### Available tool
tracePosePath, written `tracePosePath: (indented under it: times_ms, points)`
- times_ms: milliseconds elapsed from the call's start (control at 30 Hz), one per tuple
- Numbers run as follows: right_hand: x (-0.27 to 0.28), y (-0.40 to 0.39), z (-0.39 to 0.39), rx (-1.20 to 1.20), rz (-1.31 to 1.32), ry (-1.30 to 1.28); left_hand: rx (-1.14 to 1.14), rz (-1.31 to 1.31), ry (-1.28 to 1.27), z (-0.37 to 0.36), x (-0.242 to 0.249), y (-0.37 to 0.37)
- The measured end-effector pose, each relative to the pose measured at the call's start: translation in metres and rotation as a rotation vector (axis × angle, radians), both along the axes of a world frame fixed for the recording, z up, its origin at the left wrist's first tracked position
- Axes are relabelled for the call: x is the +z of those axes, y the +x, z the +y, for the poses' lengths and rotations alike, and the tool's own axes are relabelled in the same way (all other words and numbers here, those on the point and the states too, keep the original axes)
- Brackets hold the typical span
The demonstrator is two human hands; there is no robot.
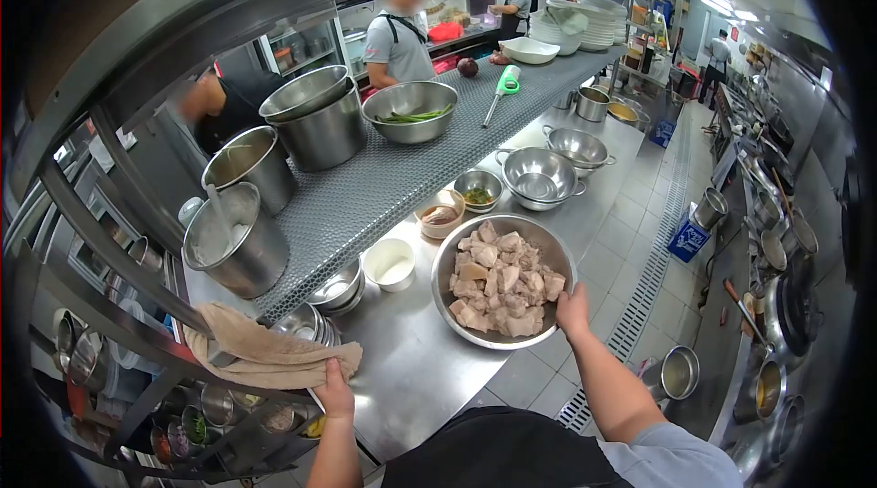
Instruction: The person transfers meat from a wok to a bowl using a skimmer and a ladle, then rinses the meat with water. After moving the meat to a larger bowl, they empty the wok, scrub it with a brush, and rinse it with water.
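My right hand grips the right rim of a large steel mixing bowl, its fingers mostly hidden under the side. Pale chunks of meat fill the bowl, which is over the steel worktop. At the lower left, my left hand pinches the end of a beige towel. The towel hangs across the frame at the corner of the shelf. Just beyond the large bowl are a white tub, a round container with brown contents and a small bowl of greens.
A raised shelf carries steel pots, a bowl of green stalks, a green gas lighter and stacked plates. Steel colanders stand farther along the worktop. To the right, past the tiled floor, runs a stove line with pans. Several people stand beyond.
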State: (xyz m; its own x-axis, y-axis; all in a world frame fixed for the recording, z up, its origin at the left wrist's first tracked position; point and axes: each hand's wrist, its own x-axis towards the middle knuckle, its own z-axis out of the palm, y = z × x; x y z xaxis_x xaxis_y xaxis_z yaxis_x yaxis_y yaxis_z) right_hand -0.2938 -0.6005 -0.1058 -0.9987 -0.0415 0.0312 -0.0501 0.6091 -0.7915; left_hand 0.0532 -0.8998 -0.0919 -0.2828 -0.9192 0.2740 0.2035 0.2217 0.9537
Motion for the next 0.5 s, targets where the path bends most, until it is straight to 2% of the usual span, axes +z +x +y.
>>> tracePosePath:
  times_ms: [167, 233, 333, 400, 500]
  points:
    - [0.004, 0.002, -0.001, -0.003, -0.007, 0.012, -0.013, 0.012, 0.017, -0.002, -0.008, -0.001]
    - [0.002, 0.001, -0.001, 0.009, 0.021, 0.021, -0.025, 0.014, 0.023, 0.005, 0.003, -0.008]
    - [0.004, 0.000, -0.001, 0.001, -0.020, 0.052, 0.084, 0.008, -0.106, 0.019, 0.007, -0.014]
    - [0.008, 0.002, -0.002, 0.005, -0.042, 0.051, -0.111, -0.087, 0.138, 0.019, -0.006, -0.006]
    - [0.004, -0.003, -0.002, 0.019, -0.080, 0.056, -0.229, -0.164, 0.188, 0.061, 0.018, -0.028]
